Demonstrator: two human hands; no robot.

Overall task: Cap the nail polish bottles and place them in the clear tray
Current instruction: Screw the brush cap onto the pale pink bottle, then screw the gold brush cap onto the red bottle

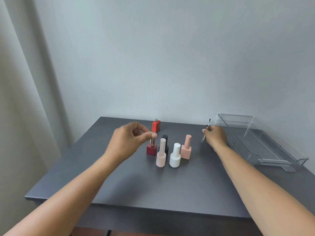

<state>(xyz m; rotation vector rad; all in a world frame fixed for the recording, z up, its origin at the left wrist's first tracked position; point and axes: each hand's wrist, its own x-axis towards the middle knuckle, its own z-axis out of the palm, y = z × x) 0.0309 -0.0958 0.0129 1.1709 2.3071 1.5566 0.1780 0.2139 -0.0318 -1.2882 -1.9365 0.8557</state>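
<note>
My left hand [129, 142] hovers over the dark red square bottle [151, 149], thumb and forefinger pinching the top of its rose-gold cap [151, 142]. My right hand [215, 137] grips a gold brush cap [208, 127] with its black brush pointing up, just left of the clear tray [289, 150]. An orange-red bottle [156, 126] stands uncapped at the back. Capped bottles stand in a cluster: black [166, 148], pale pink round [161, 156], white [175, 155] and pink square [186, 148]. No bottle lies in the tray.
The dark grey table [144, 184] stands against a pale wall, with a curtain at the left. The tray sits at the table's right edge, with a ribbed floor and a small handle at its near end.
</note>
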